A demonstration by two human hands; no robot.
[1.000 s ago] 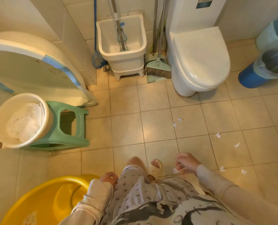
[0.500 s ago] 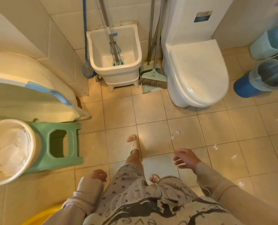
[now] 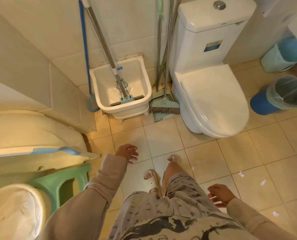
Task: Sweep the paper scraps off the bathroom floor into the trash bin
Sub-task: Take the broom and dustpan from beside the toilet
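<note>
Approach step: left hand (image 3: 127, 152) and right hand (image 3: 219, 194) empty, fingers spread. Broom (image 3: 164, 105) untouched by toilet (image 3: 212, 101); scraps (image 3: 241, 174) on floor. Next: grasp broom handle.

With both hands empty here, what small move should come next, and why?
Probably reach the left hand on toward the broom standing between the mop sink and the toilet. Neither it nor the right hand holds a tool, and paper scraps lie on the floor tiles.

Small white paper scraps (image 3: 241, 174) lie scattered on the tiled floor at right; the blue, bag-lined trash bin (image 3: 276, 95) stands upright far right.
</note>
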